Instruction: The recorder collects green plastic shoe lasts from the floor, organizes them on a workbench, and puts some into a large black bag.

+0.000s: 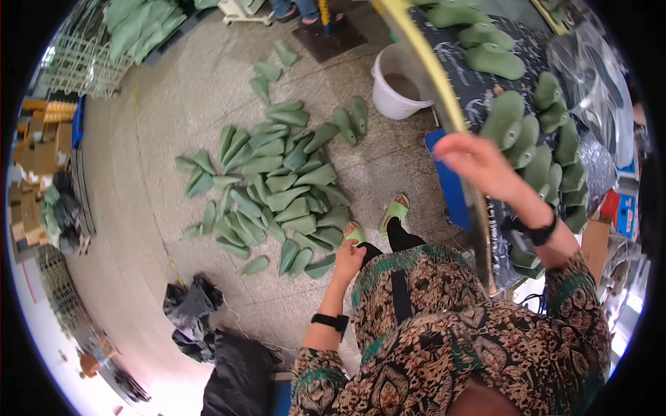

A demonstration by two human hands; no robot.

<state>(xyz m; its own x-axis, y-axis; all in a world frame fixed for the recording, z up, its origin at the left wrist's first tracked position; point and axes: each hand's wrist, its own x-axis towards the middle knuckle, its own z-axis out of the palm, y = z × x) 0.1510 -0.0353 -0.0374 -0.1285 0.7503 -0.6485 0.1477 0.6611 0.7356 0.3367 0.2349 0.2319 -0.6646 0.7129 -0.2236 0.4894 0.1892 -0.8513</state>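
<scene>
My left hand point(349, 261) hangs beside my apron above the floor, its fingers curled in, with no object visible in it. My right hand point(477, 165), blurred at the fingertips, reaches over the yellow-edged table on the right with fingers stretched out and holds nothing I can see. Under and beside it on the dark tabletop point(454, 80) stand several green shoe lasts point(502, 119) in rows. A large heap of similar green shoe lasts point(277, 184) lies loose on the floor, ahead and to the left of my feet.
A white bucket point(392, 100) stands beside the table, near a blue panel point(449, 191). Black bags point(236, 371) lie at the lower left. Wire racks point(87, 66) and cardboard boxes point(35, 149) line the left side. Another person's legs point(295, 10) show at the far end.
</scene>
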